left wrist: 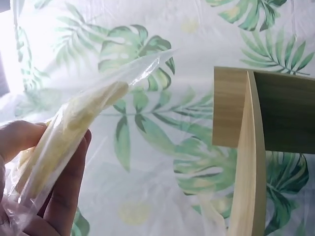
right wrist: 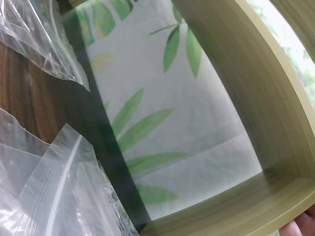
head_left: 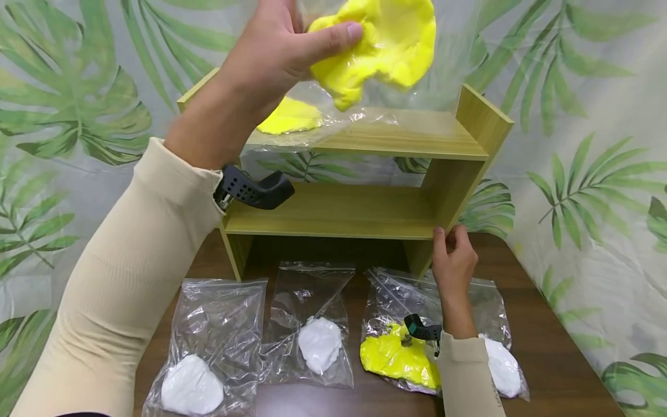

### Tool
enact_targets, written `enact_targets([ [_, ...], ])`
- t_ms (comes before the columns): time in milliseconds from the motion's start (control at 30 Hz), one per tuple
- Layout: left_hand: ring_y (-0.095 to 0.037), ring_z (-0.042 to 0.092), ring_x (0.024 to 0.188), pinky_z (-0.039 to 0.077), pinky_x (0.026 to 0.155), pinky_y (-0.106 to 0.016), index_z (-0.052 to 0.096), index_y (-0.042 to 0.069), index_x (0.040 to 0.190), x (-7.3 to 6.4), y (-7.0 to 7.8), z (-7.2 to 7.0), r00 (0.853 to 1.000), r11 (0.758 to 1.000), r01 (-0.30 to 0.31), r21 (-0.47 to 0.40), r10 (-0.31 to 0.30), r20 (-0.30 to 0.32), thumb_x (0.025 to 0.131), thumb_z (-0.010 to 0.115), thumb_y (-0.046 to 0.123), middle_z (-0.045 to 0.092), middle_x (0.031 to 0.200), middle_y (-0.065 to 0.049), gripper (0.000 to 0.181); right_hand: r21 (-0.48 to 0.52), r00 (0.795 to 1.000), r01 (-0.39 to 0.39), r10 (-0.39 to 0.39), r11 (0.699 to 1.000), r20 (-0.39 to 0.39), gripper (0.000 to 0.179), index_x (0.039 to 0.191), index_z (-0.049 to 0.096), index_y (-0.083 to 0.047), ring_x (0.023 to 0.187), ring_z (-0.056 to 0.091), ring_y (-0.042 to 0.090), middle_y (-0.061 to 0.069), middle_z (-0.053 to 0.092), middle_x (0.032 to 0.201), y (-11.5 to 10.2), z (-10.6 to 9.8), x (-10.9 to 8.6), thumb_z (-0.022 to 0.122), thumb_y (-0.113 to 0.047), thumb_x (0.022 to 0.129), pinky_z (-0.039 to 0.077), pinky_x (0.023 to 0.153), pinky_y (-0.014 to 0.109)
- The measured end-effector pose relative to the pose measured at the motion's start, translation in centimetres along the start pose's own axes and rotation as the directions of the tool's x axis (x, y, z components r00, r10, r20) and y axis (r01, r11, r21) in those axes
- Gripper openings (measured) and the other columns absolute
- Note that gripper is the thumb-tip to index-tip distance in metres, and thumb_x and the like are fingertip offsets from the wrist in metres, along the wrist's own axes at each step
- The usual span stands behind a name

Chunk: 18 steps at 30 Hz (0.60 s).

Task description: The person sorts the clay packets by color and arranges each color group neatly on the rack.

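Note:
High in the head view, my left hand holds a clear bag with a flattened lump of yellow clay, thumb on the front. The left wrist view shows the bagged clay edge-on between thumb and fingers. Behind it, a second yellow clay lump in clear plastic is on the top board of a small wooden shelf. My right hand grips the front edge of the shelf's right side panel, beside the middle board. In the right wrist view, its fingertips show at the panel's edge.
On the dark wooden table, in front of the shelf, lie zip bags with white clay at left, centre and far right. A bag of yellow clay lies beside the right forearm. Leaf-print cloth hangs behind.

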<state>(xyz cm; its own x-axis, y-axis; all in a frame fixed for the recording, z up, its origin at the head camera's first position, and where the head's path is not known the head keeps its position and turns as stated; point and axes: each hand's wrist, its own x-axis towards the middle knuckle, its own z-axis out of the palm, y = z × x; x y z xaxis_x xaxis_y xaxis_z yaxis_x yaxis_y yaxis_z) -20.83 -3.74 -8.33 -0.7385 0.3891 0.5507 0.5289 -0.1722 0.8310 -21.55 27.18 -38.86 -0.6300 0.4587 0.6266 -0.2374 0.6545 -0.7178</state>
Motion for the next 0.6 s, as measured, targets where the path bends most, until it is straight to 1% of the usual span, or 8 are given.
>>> enact_targets([
  [67, -0.033, 0.063, 0.095, 0.055, 0.08, -0.038, 0.036, 0.022, 0.141, 0.5, -0.6, -0.1, 1.0, 1.0, 0.018, -0.013, -0.018, -0.006, 0.086, 0.069, 0.004, 0.063, 0.108, -0.02, 0.067, -0.001, 1.0, -0.003, 0.003, 1.0, -0.002, 0.023, 0.084, 0.055, -0.004, 0.071, 0.053, 0.019, 0.012, 0.061, 0.075, 0.0, 0.0, 0.0, 0.06, -0.025, 0.093, 0.037, 0.065, 0.03],
  [200, -0.032, 0.064, 0.09, 0.055, 0.079, -0.039, 0.028, 0.031, 0.146, 1.6, -1.8, -0.1, 0.995, 0.996, 0.084, -0.031, -0.086, -0.042, 0.087, 0.069, 0.004, 0.063, 0.105, -0.02, 0.077, -0.006, 1.0, -0.006, 0.006, 1.0, 0.0, 0.024, 0.085, 0.055, -0.004, 0.069, 0.051, 0.017, 0.012, 0.06, 0.074, 0.0, 0.0, -0.2, 0.06, -0.026, 0.094, 0.037, 0.064, 0.028],
  [300, -0.031, 0.065, 0.089, 0.054, 0.079, -0.04, 0.026, 0.038, 0.147, 2.5, -2.6, -0.2, 0.986, 0.987, 0.149, -0.055, -0.153, -0.071, 0.087, 0.069, 0.004, 0.062, 0.107, -0.019, 0.082, -0.01, 1.0, -0.01, 0.01, 1.0, -0.003, 0.024, 0.085, 0.056, -0.004, 0.067, 0.05, 0.015, 0.011, 0.06, 0.073, 0.1, 0.0, -0.3, 0.06, -0.026, 0.094, 0.037, 0.063, 0.027],
  [367, -0.03, 0.064, 0.09, 0.054, 0.079, -0.04, 0.022, 0.042, 0.149, 3.1, -3.2, -0.3, 0.98, 0.982, 0.182, -0.038, -0.185, -0.079, 0.087, 0.069, 0.005, 0.06, 0.111, -0.019, 0.086, -0.013, 1.0, -0.012, 0.012, 1.0, -0.01, 0.024, 0.085, 0.056, -0.004, 0.066, 0.05, 0.014, 0.011, 0.06, 0.073, 0.2, 0.1, -0.3, 0.06, -0.026, 0.094, 0.037, 0.062, 0.026],
  [433, -0.029, 0.064, 0.09, 0.054, 0.08, -0.041, 0.019, 0.046, 0.15, 3.5, -3.7, -0.3, 0.97, 0.974, 0.225, -0.031, -0.227, -0.085, 0.088, 0.068, 0.005, 0.057, 0.116, -0.019, 0.089, -0.014, 1.0, -0.014, 0.014, 1.0, -0.016, 0.024, 0.085, 0.056, -0.004, 0.066, 0.05, 0.012, 0.011, 0.06, 0.072, 0.2, 0.0, -0.3, 0.06, -0.026, 0.093, 0.037, 0.062, 0.026],
  [500, -0.027, 0.063, 0.091, 0.053, 0.082, -0.039, 0.015, 0.047, 0.15, 3.7, -4.3, -0.4, 0.963, 0.966, 0.256, 0.016, -0.254, -0.086, 0.089, 0.067, 0.006, 0.05, 0.13, -0.011, 0.09, -0.013, 1.0, -0.016, 0.016, 1.0, -0.019, 0.024, 0.085, 0.057, -0.004, 0.066, 0.05, 0.01, 0.01, 0.06, 0.073, 0.2, 0.0, -0.4, 0.06, -0.026, 0.093, 0.037, 0.063, 0.025],
  [533, -0.025, 0.063, 0.092, 0.053, 0.082, -0.037, 0.013, 0.046, 0.151, 3.7, -4.5, -0.4, 0.962, 0.963, 0.265, 0.054, -0.26, -0.085, 0.09, 0.066, 0.008, 0.043, 0.139, -0.007, 0.09, -0.01, 1.0, -0.017, 0.017, 1.0, -0.018, 0.024, 0.085, 0.057, -0.004, 0.066, 0.05, 0.01, 0.01, 0.061, 0.073, 0.2, 0.0, -0.4, 0.06, -0.026, 0.093, 0.037, 0.063, 0.025],
  [600, -0.023, 0.062, 0.093, 0.053, 0.083, -0.035, 0.013, 0.046, 0.151, 3.7, -4.8, -0.5, 0.955, 0.952, 0.289, 0.102, -0.28, -0.091, 0.09, 0.066, 0.009, 0.03, 0.149, 0.0, 0.089, -0.005, 1.0, -0.017, 0.017, 1.0, -0.014, 0.023, 0.086, 0.057, -0.004, 0.067, 0.051, 0.01, 0.011, 0.061, 0.074, 0.1, 0.0, -0.5, 0.06, -0.026, 0.093, 0.037, 0.063, 0.024],
])
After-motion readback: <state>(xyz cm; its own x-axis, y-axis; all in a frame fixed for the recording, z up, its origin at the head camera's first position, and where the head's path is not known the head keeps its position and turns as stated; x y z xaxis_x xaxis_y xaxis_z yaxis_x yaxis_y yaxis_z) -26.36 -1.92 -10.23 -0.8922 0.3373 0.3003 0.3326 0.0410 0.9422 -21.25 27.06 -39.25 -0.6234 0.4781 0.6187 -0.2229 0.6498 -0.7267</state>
